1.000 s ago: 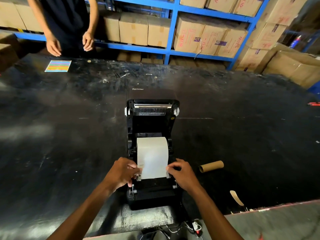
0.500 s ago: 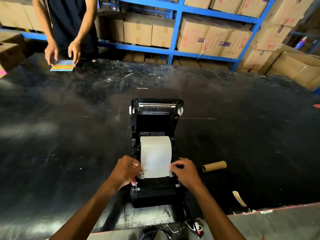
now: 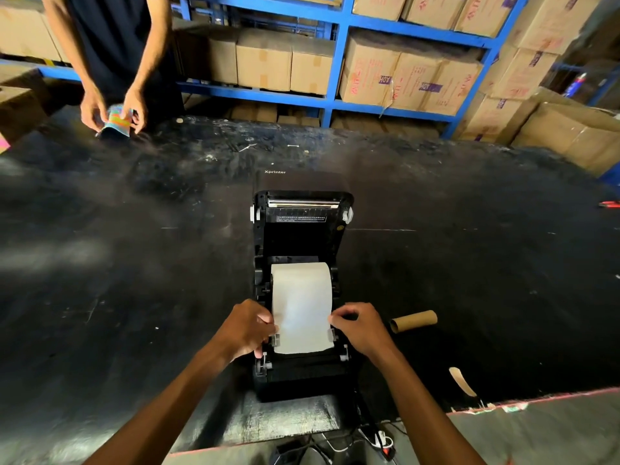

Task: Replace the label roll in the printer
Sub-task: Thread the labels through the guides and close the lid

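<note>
Both hands, left and right, pinched the paper edges over the open printer; a tube lay right of it.

A scuffed black table carries the open printer at near centre. Just right of it lies a bare cardboard tube, with a torn cardboard scrap nearer the table's edge. A red pen lies far right.

L hand fingertips hidden behind label roll edge.
</note>
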Action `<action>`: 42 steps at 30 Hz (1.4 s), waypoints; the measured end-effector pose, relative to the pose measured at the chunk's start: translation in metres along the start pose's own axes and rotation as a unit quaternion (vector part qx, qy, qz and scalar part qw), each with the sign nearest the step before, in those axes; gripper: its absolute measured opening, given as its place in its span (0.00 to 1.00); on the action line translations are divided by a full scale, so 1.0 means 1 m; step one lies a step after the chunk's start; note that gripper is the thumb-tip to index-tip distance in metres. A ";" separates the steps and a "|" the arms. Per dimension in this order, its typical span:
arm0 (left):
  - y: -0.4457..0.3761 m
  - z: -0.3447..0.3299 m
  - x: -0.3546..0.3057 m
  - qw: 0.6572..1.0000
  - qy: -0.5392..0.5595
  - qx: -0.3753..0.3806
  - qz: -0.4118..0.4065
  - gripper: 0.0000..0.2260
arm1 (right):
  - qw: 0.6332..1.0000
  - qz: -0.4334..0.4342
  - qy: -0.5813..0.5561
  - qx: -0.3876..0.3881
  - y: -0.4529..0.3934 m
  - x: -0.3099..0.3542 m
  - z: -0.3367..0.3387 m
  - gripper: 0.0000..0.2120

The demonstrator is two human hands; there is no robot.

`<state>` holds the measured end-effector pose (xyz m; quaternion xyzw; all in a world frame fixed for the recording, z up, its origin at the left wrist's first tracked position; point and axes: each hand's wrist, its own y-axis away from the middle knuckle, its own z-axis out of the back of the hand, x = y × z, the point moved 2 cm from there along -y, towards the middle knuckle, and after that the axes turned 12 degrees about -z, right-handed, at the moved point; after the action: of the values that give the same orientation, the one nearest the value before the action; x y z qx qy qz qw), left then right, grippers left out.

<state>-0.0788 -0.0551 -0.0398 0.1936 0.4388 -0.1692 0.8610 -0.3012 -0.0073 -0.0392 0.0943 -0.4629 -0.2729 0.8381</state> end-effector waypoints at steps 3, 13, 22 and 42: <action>0.000 0.003 0.002 0.998 0.052 -0.015 0.011 0.13 | 1.000 0.021 0.008 -0.008 0.003 -0.004 -0.003 0.06; 0.000 0.003 0.001 0.999 0.030 0.017 0.010 0.18 | 0.998 -0.010 -0.028 0.054 0.000 -0.002 -0.003 0.05; 0.000 0.001 -0.002 1.000 0.018 -0.007 0.024 0.15 | 0.995 0.053 0.057 -0.060 0.007 -0.007 -0.007 0.03; 0.031 -0.009 -0.008 0.990 -0.037 -0.115 -0.075 0.08 | 0.925 0.331 0.183 -0.025 0.051 -0.023 -0.017 0.08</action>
<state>-0.0758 -0.0231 -0.0321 0.0534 0.4369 -0.1886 0.8779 -0.2782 0.0459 -0.0446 -0.0371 -0.2993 0.0307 0.9529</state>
